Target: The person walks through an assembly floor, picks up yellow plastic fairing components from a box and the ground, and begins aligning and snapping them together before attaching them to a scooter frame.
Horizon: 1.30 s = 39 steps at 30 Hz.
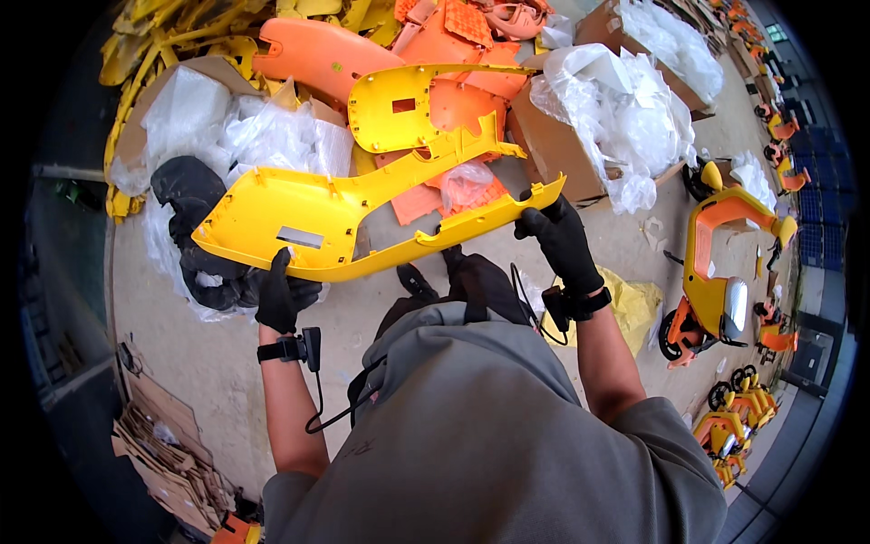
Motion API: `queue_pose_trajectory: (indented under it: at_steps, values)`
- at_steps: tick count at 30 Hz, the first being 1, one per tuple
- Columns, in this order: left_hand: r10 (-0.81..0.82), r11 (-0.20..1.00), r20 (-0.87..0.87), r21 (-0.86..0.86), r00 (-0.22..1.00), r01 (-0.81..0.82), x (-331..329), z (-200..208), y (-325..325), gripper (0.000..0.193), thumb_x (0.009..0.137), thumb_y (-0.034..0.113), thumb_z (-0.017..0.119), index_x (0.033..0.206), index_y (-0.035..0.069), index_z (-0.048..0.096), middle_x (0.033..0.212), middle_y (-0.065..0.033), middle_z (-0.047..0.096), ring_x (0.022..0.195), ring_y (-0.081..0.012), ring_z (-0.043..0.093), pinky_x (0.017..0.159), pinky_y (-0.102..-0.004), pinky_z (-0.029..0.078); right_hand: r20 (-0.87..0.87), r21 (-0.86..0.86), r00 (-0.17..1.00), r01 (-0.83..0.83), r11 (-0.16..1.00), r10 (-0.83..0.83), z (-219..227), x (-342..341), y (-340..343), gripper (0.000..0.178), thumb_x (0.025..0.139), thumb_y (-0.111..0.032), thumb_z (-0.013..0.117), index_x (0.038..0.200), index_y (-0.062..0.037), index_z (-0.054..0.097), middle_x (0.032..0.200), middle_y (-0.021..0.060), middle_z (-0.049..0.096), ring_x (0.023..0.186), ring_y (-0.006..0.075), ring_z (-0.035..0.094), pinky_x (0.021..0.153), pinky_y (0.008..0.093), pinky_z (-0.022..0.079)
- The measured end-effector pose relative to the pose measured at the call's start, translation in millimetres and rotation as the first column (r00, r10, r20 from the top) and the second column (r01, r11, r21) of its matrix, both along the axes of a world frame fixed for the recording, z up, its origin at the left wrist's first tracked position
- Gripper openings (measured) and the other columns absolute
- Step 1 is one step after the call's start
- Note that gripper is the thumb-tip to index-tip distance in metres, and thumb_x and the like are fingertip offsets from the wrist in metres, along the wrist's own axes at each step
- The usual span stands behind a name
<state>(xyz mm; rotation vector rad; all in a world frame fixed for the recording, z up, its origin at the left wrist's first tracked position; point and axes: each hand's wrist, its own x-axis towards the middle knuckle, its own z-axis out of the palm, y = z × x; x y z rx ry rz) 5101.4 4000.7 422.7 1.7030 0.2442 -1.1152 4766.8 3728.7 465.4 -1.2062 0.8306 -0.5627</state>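
Before a far parts heap (331,56), left hand (279,295) and right hand (560,240) close fingers on a yellow panel (258,213). Even support should spare its slim near strip (480,218) from twisting.

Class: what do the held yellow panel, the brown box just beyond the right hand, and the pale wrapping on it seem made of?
Yellow panel: probably moulded plastic, smooth and slightly glossy, with thin edges and small tabs.
Brown box: likely cardboard, matte, with flat sides.
Wrapping: probably thin plastic film, shiny and crumpled, partly see-through.
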Motion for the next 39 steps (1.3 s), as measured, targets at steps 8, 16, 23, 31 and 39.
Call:
queue_pose_trajectory:
  at_steps: [8,16,23,31,39]
  values:
    - [-0.041,0.999,-0.068,-0.010,0.997,0.040,1,-9,5,0.054,0.088,0.053,0.054,0.113,0.005,0.059,0.077,-0.0140,0.069,0.061,-0.0217,0.067,0.059,-0.0320,0.054,-0.036,-0.023,0.999,0.022,0.999,-0.023,5,7,1,0.025,0.087,-0.014,0.068,0.106,-0.0021,0.058,0.081,0.0056,0.062,0.069,0.0132,0.060,0.067,0.0268,0.051]
    - [-0.028,1.000,-0.055,0.004,0.998,0.029,0,-6,8,0.056,0.089,0.056,0.052,0.112,0.005,0.059,0.078,-0.0135,0.069,0.063,-0.0206,0.068,0.059,-0.0307,0.054,0.020,0.055,0.999,-0.029,0.998,0.028,10,5,-5,0.030,0.086,-0.011,0.069,0.112,-0.0023,0.057,0.087,0.0051,0.063,0.073,0.0125,0.061,0.067,0.0271,0.051]
    - [-0.033,0.999,-0.058,0.037,0.998,0.035,-3,-3,6,0.057,0.090,0.057,0.049,0.112,0.005,0.059,0.078,-0.0140,0.069,0.063,-0.0209,0.068,0.060,-0.0308,0.054,0.010,-0.056,0.995,-0.098,0.994,0.099,7,-8,-18,0.039,0.086,-0.002,0.065,0.124,-0.0024,0.055,0.104,0.0048,0.065,0.093,0.0140,0.062,0.083,0.0304,0.051]
    - [-0.067,0.997,-0.118,0.023,0.991,0.071,-5,-13,10,0.057,0.088,0.057,0.049,0.112,0.006,0.059,0.077,-0.0129,0.068,0.063,-0.0211,0.067,0.061,-0.0327,0.054,0.101,0.061,0.991,-0.098,0.993,0.092,22,-5,-6,0.039,0.085,-0.004,0.066,0.122,-0.0010,0.055,0.111,0.0069,0.066,0.102,0.0162,0.061,0.093,0.0328,0.048]
    - [-0.126,0.992,-0.178,-0.001,0.976,0.128,-5,-22,15,0.058,0.087,0.058,0.050,0.113,0.007,0.059,0.082,-0.0119,0.069,0.066,-0.0210,0.068,0.062,-0.0324,0.053,0.041,0.041,0.999,-0.036,0.998,0.034,21,-5,-2,0.045,0.084,-0.002,0.068,0.126,-0.0011,0.054,0.115,0.0046,0.064,0.103,0.0117,0.060,0.092,0.0294,0.048]
